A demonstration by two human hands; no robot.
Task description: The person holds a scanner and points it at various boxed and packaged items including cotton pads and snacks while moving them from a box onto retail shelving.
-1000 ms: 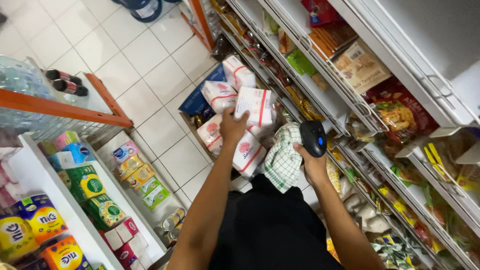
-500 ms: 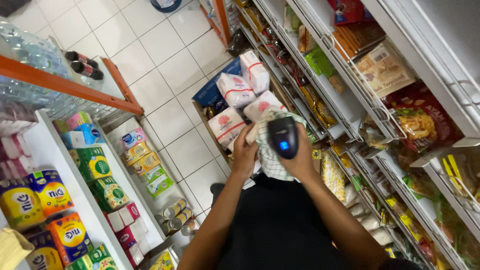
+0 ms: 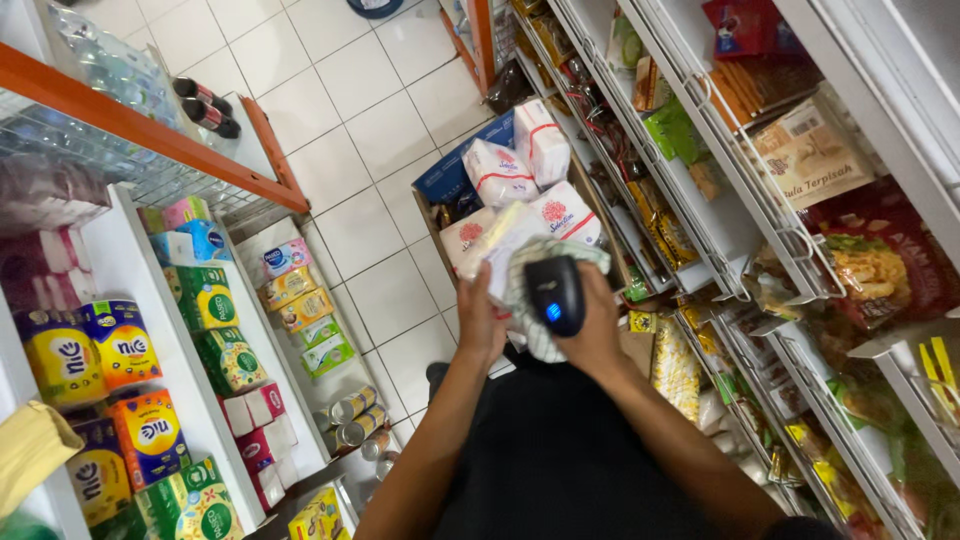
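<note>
My right hand [image 3: 597,335] grips a black handheld scanner [image 3: 555,293] with a small blue light, together with a checked cloth [image 3: 535,335] under it. My left hand [image 3: 478,318] holds a white soft pack with red print [image 3: 492,240], lifted up just in front of the scanner. Behind the hands, a cardboard box [image 3: 450,180] on the floor holds several more white and red packs [image 3: 498,172].
A shelf rack [image 3: 740,200] with snack bags and packets runs along the right. On the left, white shelves [image 3: 180,360] carry coloured tissue boxes and cans, under an orange-framed wire rack [image 3: 130,125] with bottles. White floor tiles [image 3: 370,130] lie between.
My left hand has drawn a white pack back from the box toward me. My right hand has brought the scanner to the centre, over the pack.
</note>
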